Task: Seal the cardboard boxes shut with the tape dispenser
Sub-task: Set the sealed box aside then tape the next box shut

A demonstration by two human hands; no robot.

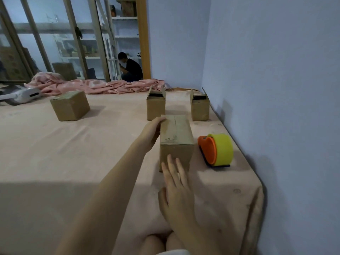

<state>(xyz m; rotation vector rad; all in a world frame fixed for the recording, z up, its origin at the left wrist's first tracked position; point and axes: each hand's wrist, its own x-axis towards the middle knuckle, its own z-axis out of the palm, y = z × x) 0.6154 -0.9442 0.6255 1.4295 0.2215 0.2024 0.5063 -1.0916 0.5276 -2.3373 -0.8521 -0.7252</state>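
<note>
**Four boxes out, two plainly still open**

Four cardboard boxes sit on the pink-covered bed (55,144). I have both hands on the near box (176,137), at centre frame, lying long-side toward me with its flaps down. My left hand (151,134) curls round its far left top edge, gripping it; my right hand (176,188) has straight, slightly spread fingers laid flat against the near end face, holding nothing. I see a seam line along the top but cannot tell whether tape covers it.

Upper centre, the middle box (156,107) stands with flaps raised, and the box by the wall (200,107), to its right, is open too. Both still need closing and taping. The left box (70,105), in the upper left, looks closed; whether it is taped I cannot tell. My judgement: the job is somewhere in its first half.

The tape dispenser (216,150), orange body with a yellow roll, rests just right of the near box, apart from it and untouched.

Room is tight on the right: the wall (276,89) runs close behind the dispenser and the bed's corner drops away in the lower right. Left of the near box lies broad open sheet, the better side for turning it. A crumpled pink blanket (95,85) bounds the far edge.
</note>
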